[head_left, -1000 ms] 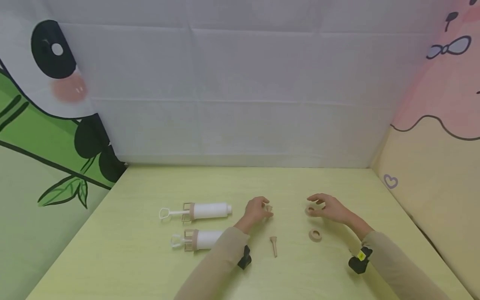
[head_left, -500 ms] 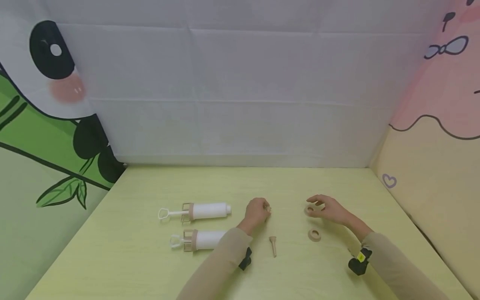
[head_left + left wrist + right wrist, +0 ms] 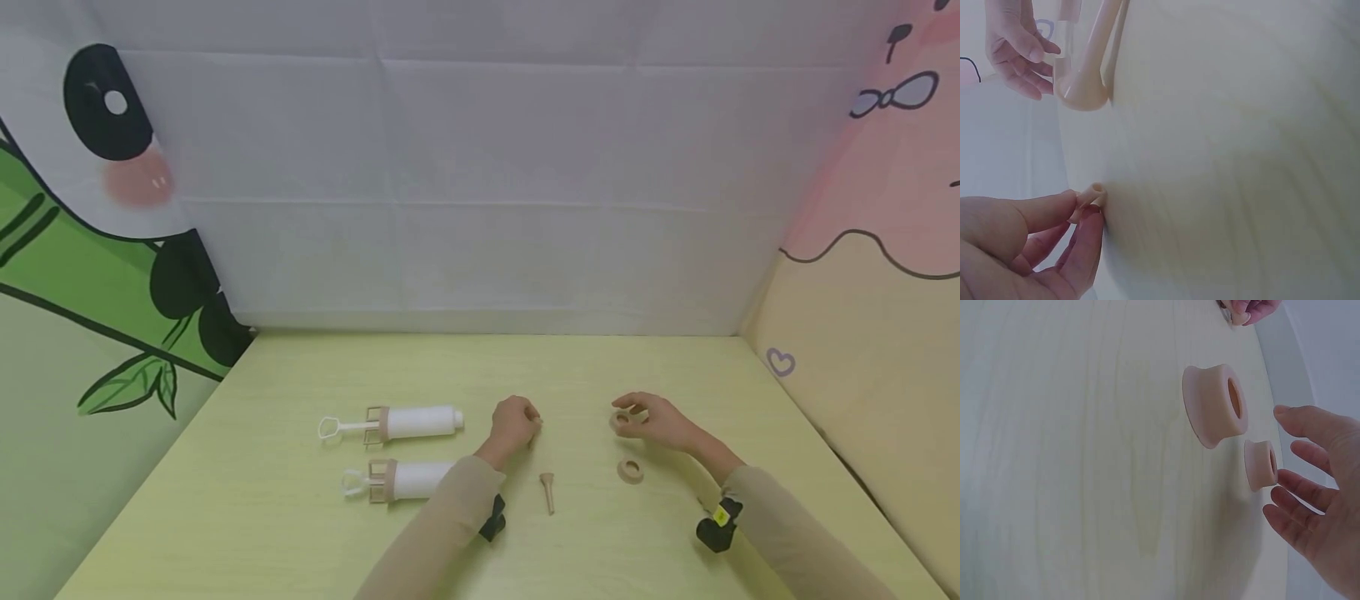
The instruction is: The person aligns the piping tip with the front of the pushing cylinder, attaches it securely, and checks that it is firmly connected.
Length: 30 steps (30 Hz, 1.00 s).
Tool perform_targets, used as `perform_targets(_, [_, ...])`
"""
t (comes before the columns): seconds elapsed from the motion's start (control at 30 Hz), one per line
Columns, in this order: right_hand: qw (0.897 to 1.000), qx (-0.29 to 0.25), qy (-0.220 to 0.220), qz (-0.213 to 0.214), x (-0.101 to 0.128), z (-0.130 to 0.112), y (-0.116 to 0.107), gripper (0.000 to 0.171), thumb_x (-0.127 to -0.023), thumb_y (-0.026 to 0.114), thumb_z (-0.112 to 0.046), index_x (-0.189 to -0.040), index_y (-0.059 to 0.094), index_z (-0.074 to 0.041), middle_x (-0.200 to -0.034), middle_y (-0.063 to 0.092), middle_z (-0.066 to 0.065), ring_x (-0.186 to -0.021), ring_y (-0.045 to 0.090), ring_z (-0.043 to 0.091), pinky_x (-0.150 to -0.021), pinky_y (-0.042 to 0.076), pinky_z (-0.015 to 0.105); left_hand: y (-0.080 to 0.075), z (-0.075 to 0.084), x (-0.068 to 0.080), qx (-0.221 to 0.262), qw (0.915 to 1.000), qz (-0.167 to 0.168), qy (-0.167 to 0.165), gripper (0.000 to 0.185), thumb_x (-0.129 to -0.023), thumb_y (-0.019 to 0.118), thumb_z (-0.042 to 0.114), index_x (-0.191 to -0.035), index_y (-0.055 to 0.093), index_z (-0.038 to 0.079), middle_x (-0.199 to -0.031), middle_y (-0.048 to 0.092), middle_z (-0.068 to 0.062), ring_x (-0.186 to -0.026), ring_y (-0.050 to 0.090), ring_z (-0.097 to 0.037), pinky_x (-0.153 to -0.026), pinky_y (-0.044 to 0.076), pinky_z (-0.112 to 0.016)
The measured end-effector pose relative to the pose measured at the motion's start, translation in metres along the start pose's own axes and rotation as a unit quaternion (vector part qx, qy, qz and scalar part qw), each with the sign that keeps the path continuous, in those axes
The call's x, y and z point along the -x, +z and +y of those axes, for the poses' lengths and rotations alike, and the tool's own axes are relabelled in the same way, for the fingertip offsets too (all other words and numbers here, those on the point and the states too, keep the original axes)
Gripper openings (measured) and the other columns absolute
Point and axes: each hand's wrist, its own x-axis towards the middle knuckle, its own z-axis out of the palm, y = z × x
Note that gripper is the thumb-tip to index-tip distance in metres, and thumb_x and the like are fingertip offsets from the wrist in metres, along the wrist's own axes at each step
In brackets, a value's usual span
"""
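My left hand (image 3: 514, 423) pinches a small beige tube-like piece (image 3: 1092, 195) between thumb and fingers, close over the table. Its hollow end shows in the left wrist view; the rest is hidden by the fingers. My right hand (image 3: 658, 419) hovers with fingers spread and relaxed at the far beige ring (image 3: 1261, 465), fingertips right by its rim in the right wrist view. A second flanged beige ring (image 3: 1219, 403) lies nearer to me. Between the hands, a slim beige funnel-like nozzle (image 3: 547, 492) lies on the table.
Two white syringe-like pumps with beige collars lie at left: the far pump (image 3: 420, 422) and the near pump (image 3: 416, 481), partly covered by my left sleeve (image 3: 450, 521). A white cloth wall (image 3: 480, 250) backs the pale yellow table (image 3: 300, 550).
The left fingers have closed further round the small beige piece, covering more of it. The right hand has barely moved beside the far ring.
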Motion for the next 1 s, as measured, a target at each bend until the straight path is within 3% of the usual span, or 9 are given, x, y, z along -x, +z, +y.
perform_targets(0.23, [1.0, -0.004, -0.006, 0.005, -0.002, 0.004, 0.004, 0.044, -0.081, 0.069, -0.019, -0.116, 0.055, 0.005, -0.111, 0.057, 0.018, -0.098, 0.053, 0.032, -0.073, 0.047, 0.035, -0.003, 0.001, 0.001, -0.002, 1.0, 0.0, 0.002, 0.005, -0.08, 0.066, 0.004, -0.076, 0.066, 0.0, -0.076, 0.064, -0.007, -0.074, 0.059, -0.022, -0.067, 0.05, -0.033])
perform_targets(0.43, [1.0, -0.004, -0.008, 0.008, -0.003, 0.008, 0.008, 0.041, -0.079, 0.069, -0.014, -0.113, 0.056, 0.006, -0.104, 0.059, 0.016, -0.093, 0.054, 0.029, -0.07, 0.049, 0.028, -0.007, 0.004, 0.002, 0.001, 0.9999, -0.01, 0.005, 0.004, -0.079, 0.066, 0.003, -0.08, 0.068, 0.0, -0.077, 0.064, -0.006, -0.074, 0.058, -0.019, -0.066, 0.049, -0.03])
perform_targets(0.7, [0.999, 0.021, -0.022, 0.018, -0.005, 0.009, 0.009, 0.035, -0.078, 0.068, -0.005, -0.109, 0.058, 0.008, -0.1, 0.059, 0.016, -0.089, 0.055, 0.028, -0.07, 0.049, 0.03, -0.021, 0.014, 0.005, 0.038, 0.9984, -0.023, 0.036, 0.004, -0.08, 0.065, 0.004, -0.081, 0.067, 0.0, -0.077, 0.064, -0.006, -0.072, 0.057, -0.018, -0.062, 0.047, -0.027])
perform_targets(1.0, [0.997, 0.062, -0.036, 0.027, -0.009, 0.012, 0.012, 0.027, -0.077, 0.069, -0.001, -0.101, 0.062, 0.006, -0.092, 0.06, 0.012, -0.082, 0.056, 0.024, -0.066, 0.048, 0.029, -0.031, 0.015, 0.009, 0.081, 0.994, -0.025, 0.068, 0.006, -0.082, 0.064, 0.006, -0.083, 0.068, 0.002, -0.082, 0.065, -0.006, -0.071, 0.06, -0.017, -0.059, 0.048, -0.022])
